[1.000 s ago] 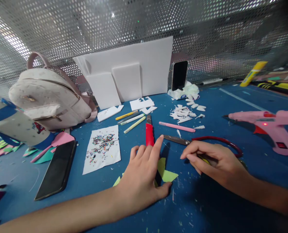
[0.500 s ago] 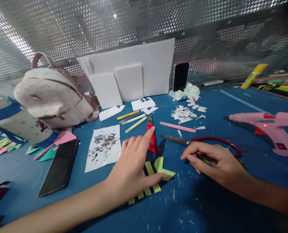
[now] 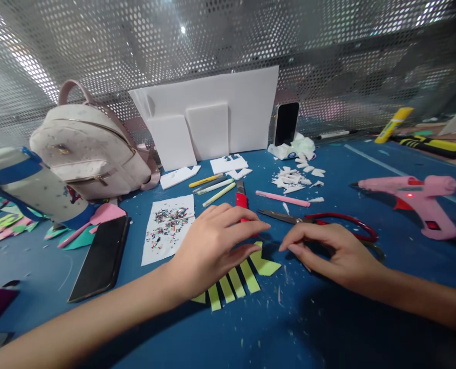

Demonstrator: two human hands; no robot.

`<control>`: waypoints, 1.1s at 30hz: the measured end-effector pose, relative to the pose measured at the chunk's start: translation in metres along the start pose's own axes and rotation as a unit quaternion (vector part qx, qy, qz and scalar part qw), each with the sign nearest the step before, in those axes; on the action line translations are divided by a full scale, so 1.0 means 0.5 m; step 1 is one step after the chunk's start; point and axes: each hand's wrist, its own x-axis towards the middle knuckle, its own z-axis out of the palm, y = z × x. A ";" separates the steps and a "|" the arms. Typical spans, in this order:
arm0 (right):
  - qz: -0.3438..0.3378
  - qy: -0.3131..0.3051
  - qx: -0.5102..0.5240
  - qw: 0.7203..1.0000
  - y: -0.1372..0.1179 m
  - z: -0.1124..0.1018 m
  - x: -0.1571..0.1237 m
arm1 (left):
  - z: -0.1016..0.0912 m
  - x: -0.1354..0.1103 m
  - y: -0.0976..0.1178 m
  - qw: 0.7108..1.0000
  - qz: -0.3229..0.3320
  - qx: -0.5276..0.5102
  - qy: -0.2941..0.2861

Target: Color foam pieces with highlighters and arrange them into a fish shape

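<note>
Over a row of yellow-green strips (image 3: 236,282) hangs my left hand (image 3: 216,238), palm down, its thumb and fingers apart with nothing seen between them. It partly covers the strips and the red handle of a craft knife (image 3: 241,199). Just right of the strips lies a notched yellow-green piece (image 3: 265,265). My right hand (image 3: 330,251) is closed in a pinch to the right of that piece; whatever its fingertips hold, if anything, is hidden. Behind the right hand lie red-handled scissors (image 3: 360,221), their blades pointing left; the hand hides part of their handles.
Right stands a pink glue gun (image 3: 416,192) with a lit red light. Several pens (image 3: 218,195), a pink marker (image 3: 282,199) and white scraps (image 3: 291,178) lie ahead. Left are a paper with colourful bits (image 3: 166,241), a black phone (image 3: 101,256), a tumbler (image 3: 36,184) and a backpack (image 3: 85,148).
My left hand has drawn its fingers closer together and its thumb has come off the notched piece, showing more of the strips. My right hand stays pinched, slightly shifted left. The view has turned slightly.
</note>
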 end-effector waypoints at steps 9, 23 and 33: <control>-0.005 -0.059 0.019 0.998 -0.053 -0.031 0.020 | -0.042 -0.024 0.019 0.991 -0.050 -0.101 0.073; -0.056 -0.065 -0.017 0.996 -0.089 -0.018 0.058 | -0.060 -0.060 0.031 0.981 -0.112 -0.111 0.110; -0.083 -0.074 -0.010 0.994 -0.087 -0.010 0.066 | -0.050 -0.054 0.027 0.982 -0.113 -0.133 0.076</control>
